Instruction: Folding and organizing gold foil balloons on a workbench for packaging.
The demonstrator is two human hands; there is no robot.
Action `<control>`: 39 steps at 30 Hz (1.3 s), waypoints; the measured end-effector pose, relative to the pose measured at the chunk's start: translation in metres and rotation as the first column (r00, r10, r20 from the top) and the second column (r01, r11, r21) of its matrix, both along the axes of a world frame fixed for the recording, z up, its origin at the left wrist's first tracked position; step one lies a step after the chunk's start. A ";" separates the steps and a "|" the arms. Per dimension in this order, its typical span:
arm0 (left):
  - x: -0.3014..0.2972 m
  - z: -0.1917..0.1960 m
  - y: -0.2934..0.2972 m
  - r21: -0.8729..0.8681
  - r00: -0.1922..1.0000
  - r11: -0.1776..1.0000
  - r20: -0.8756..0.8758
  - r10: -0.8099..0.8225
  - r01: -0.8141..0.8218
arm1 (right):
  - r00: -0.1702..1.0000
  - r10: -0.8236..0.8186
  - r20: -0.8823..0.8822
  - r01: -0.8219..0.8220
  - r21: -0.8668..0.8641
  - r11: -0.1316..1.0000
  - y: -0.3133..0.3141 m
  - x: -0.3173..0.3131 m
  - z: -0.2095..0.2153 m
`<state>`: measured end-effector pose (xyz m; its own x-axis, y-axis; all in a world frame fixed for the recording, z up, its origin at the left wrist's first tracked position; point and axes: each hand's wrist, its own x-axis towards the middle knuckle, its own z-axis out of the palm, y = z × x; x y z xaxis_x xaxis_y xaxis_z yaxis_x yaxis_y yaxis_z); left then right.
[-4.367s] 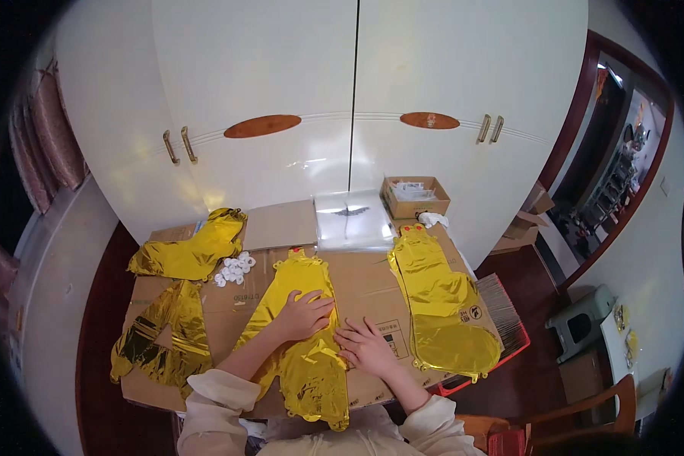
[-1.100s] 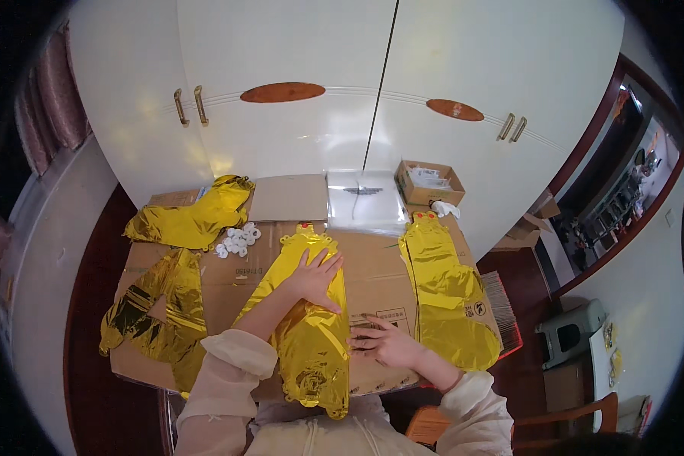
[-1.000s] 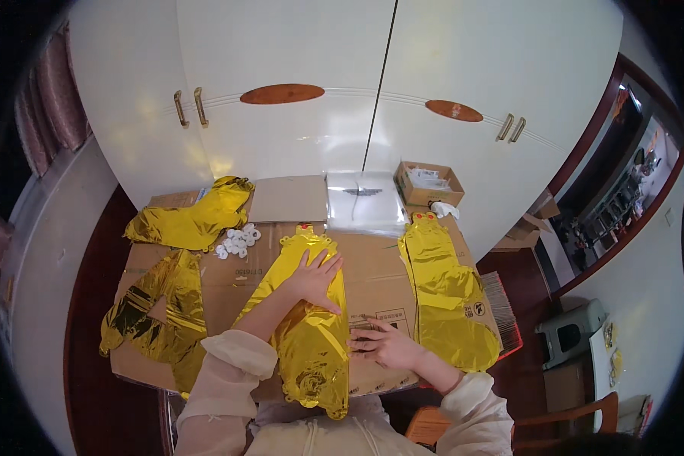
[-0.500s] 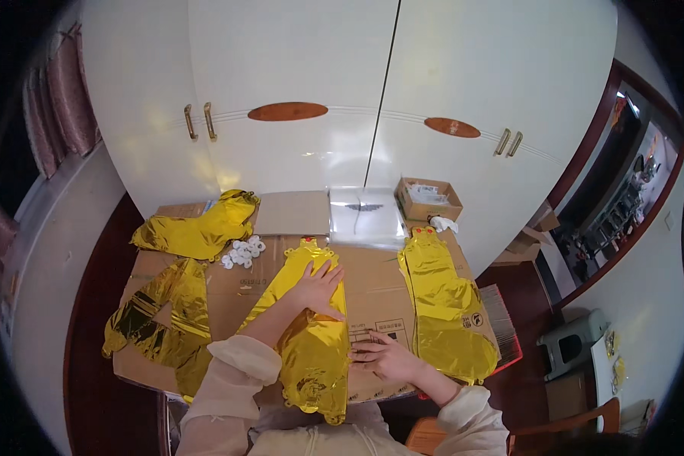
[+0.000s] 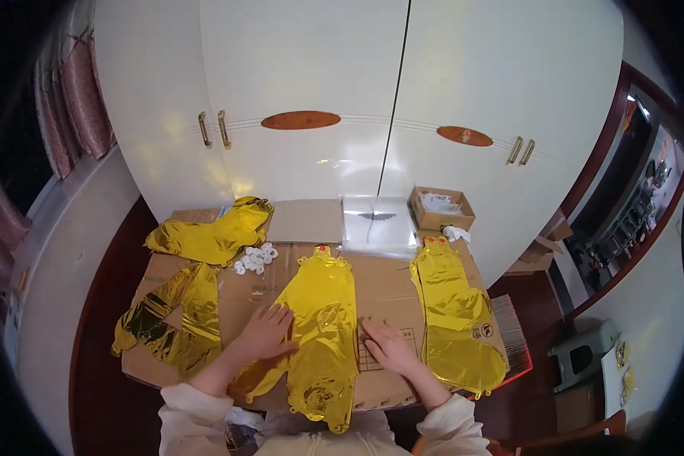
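A flat, uninflated gold foil balloon (image 5: pixel 323 311) lies lengthwise before me on the cardboard, with a red dot on its far tab and its near end at the table's front edge. Fingers spread, my left hand (image 5: pixel 268 333) rests open on its left side. My right hand (image 5: pixel 390 348) is open too, its fingers stretched over the cardboard just right of the foil. Another gold foil balloon (image 5: pixel 456 319) lies flat farther right. On the left are a crumpled gold foil piece (image 5: pixel 178 323) and, behind it, a bunched gold foil pile (image 5: pixel 213 232).
Flattened cardboard (image 5: pixel 243 304) covers the table. Small white rolls (image 5: pixel 256 259) sit near the foil pile. Clear plastic sleeves (image 5: pixel 374 224) and an open carton (image 5: pixel 442 207) of small packets stand along the white cabinet (image 5: pixel 304 167). A grey stool (image 5: pixel 583 353) is on the floor at right.
My left hand has slid off the foil's middle, toward me and left, to its left side. My right hand has shifted slightly and stays beside the foil. The view has tilted a little.
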<state>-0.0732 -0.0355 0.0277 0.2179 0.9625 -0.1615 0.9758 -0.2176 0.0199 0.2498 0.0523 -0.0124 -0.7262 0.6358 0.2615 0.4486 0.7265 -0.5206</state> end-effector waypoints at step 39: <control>0.023 -0.019 -0.051 0.204 0.973 0.978 0.229 -0.020 -0.028 | 0.971 -0.182 0.157 0.115 0.359 0.926 0.013 -0.039 -0.014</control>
<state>-0.0501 -0.0869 0.0084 0.2218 0.9706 0.0931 0.9512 -0.2364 0.1982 0.2108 0.0649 -0.0267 -0.6866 0.6345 0.3549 0.6289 0.7633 -0.1479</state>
